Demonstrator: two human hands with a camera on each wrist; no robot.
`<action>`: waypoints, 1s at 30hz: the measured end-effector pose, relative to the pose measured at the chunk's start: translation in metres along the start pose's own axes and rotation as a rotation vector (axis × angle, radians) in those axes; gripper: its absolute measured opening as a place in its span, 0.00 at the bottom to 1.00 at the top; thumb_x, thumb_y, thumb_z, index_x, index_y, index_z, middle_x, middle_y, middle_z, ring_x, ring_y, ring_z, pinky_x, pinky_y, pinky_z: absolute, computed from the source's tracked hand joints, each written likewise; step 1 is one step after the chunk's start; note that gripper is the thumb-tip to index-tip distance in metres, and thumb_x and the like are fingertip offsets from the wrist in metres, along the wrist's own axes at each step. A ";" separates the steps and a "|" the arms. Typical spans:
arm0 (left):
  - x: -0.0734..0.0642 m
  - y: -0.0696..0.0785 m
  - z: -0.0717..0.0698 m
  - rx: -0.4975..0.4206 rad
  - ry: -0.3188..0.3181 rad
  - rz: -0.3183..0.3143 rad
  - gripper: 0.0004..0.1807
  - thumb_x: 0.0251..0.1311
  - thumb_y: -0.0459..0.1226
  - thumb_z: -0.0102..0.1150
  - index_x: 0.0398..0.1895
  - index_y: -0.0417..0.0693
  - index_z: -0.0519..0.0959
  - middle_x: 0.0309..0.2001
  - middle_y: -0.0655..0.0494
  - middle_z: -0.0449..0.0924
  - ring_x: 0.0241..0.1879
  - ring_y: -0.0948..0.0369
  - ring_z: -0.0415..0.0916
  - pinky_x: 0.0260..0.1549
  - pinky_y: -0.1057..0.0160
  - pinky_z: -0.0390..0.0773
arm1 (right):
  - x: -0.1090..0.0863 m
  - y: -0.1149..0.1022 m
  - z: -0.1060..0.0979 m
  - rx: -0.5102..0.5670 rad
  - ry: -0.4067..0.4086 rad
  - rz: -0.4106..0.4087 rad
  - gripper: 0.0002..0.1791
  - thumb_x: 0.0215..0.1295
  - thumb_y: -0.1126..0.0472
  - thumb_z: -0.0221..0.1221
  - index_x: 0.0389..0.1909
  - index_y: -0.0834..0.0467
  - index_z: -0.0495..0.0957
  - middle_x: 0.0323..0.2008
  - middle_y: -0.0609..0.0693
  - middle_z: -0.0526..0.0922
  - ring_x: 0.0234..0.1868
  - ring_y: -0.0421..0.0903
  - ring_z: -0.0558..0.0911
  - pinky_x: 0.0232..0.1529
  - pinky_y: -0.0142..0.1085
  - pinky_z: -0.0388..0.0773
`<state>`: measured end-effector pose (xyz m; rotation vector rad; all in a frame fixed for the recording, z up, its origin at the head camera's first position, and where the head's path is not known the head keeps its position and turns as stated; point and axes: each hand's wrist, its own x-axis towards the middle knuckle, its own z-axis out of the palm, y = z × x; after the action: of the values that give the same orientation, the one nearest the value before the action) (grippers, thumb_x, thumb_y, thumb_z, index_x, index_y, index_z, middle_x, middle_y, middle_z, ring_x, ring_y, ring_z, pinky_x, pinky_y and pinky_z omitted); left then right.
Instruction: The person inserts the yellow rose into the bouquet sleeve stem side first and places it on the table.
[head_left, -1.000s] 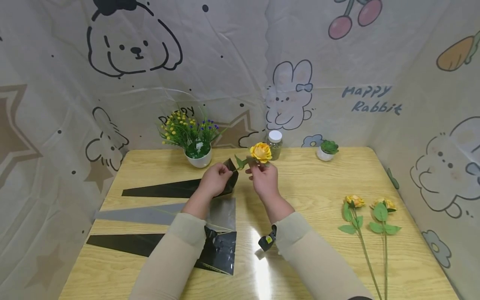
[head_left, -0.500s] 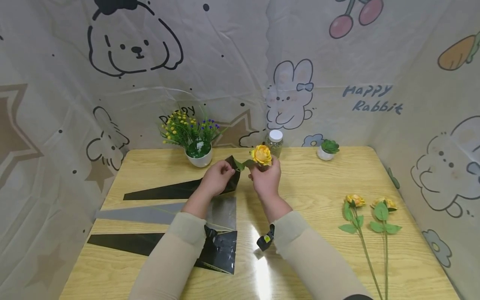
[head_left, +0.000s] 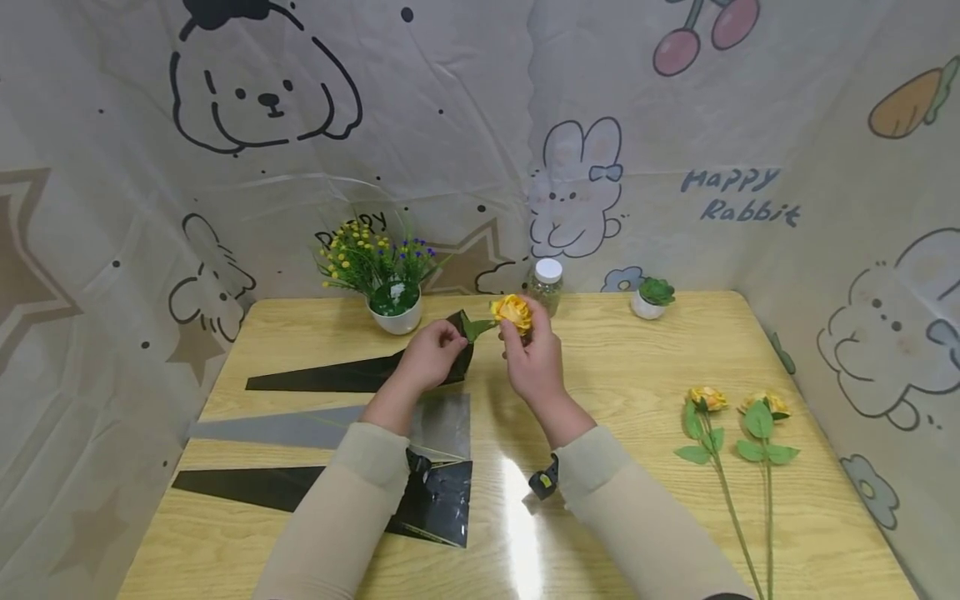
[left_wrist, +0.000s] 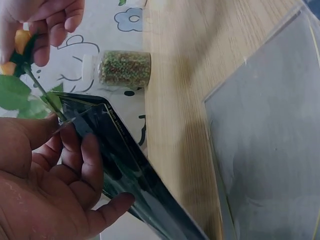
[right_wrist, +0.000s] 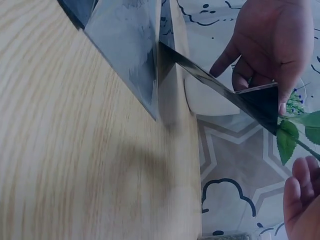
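A yellow artificial rose (head_left: 512, 312) lies sideways between the hands, its bloom in the fingers of my right hand (head_left: 537, 354). Its stem (left_wrist: 44, 90) runs to the mouth of a long black tapered flower sleeve (head_left: 322, 372). My left hand (head_left: 431, 357) pinches the sleeve's mouth edge between thumb and fingers, and the wide end is raised above the table. In the right wrist view, green leaves (right_wrist: 287, 140) sit right at the sleeve's opening. The lower stem is hidden by the sleeve and my left hand.
A clear grey sleeve (head_left: 442, 427) and another black sleeve (head_left: 442, 500) lie nearer me. Two yellow roses (head_left: 708, 398) rest at the right. Along the back stand a potted flower plant (head_left: 396, 312), a white-capped jar (head_left: 547, 283) and a small succulent (head_left: 651, 298).
My right hand has turned and shifted its grip from below the bloom to around it. The rose has moved slightly left, its leaves closer to the sleeve mouth. My left hand keeps its pinch.
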<state>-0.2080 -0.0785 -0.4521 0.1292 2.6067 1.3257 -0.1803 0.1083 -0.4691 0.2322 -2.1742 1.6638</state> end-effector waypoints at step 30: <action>-0.008 0.004 0.004 -0.022 0.034 0.029 0.09 0.80 0.39 0.55 0.43 0.43 0.78 0.32 0.51 0.73 0.31 0.55 0.71 0.30 0.59 0.70 | -0.009 0.006 0.008 -0.384 -0.148 -0.025 0.23 0.70 0.55 0.71 0.60 0.64 0.83 0.55 0.60 0.81 0.55 0.58 0.81 0.57 0.53 0.79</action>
<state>-0.1999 -0.0747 -0.4499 0.1422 2.6271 1.3779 -0.1760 0.1013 -0.4797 0.2773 -2.5346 1.2153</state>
